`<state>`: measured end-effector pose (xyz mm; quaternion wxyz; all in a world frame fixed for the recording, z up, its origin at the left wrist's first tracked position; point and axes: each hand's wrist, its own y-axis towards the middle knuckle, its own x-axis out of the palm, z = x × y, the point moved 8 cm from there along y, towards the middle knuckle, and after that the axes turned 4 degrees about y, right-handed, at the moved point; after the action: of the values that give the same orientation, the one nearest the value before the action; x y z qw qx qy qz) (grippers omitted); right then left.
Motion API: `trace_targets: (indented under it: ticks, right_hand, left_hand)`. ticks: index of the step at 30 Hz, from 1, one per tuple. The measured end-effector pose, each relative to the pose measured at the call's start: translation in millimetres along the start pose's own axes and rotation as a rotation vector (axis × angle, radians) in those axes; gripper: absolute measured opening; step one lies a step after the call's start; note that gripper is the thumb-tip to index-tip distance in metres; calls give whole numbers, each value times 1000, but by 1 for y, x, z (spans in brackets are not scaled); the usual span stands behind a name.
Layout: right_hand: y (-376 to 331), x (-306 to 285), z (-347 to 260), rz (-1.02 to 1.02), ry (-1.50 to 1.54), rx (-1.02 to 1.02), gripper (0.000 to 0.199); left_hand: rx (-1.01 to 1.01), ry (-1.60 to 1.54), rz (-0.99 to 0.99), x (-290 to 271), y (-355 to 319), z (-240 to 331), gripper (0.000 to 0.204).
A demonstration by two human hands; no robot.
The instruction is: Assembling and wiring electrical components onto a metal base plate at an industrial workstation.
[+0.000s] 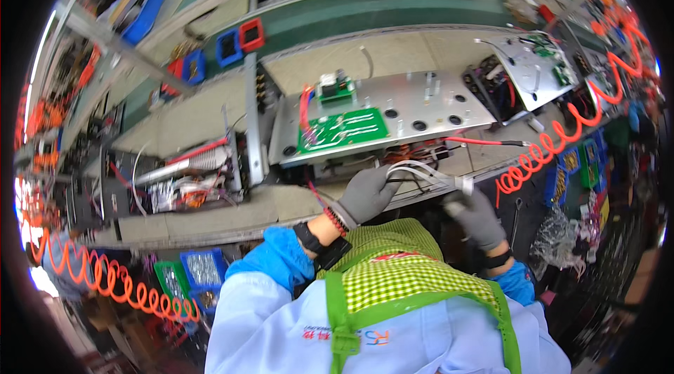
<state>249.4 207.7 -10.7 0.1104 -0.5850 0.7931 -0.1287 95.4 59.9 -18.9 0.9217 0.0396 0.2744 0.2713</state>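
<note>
Nearest: yellow-green checked apron (400, 254), torso up close to the bench edge, presumably so both hands can work at the chassis front without reaching. Left hand (368, 196), grey glove, back up, fingers closed on the white cables (411, 162) where they loop by the chassis front edge; reads as steadying that end. Forearm angles up and inward, wrist nearly straight. Right hand (477, 221), also gloved, points up and left, forearm in from lower right; fingers look closed round the other end, white connector (464, 184) poking out above them. Motion blur there, so can't tell which fingers carry it. Cables arch slack between the hands, probably to leave room to turn the end. Just beyond, the metal chassis (439, 96) sits lengthwise along the bench, plate up, likely so its green circuit board (361, 125) faces the worker. Red cable (484, 141) sticks out past its front right, black-ended. Coiled orange hose (540, 158) hangs off to the right, apparently clear of both hands. Farther back, blue bin (228, 48) and red bin (251, 35) stand side by side, likely parts storage.
</note>
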Motion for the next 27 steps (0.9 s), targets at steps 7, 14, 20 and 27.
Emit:
trace_targets:
  ticks: [7, 14, 20, 27]
  right_hand:
    - [35, 65, -35, 34, 169, -273, 49]
    - [36, 59, -34, -3, 471, -331, 44]
    - [39, 64, -45, -50, 381, -307, 35]
    - [96, 38, 45, 78, 325, 149, 29]
  left_hand:
    - [-136, 202, -146, 34, 6, -2, 18]
    - [-133, 495, -514, 41, -13, -24, 17]
    - [39, 380, -535, 61, 0, -9, 22]
    - [-34, 490, -565, -19, 18, 29, 49]
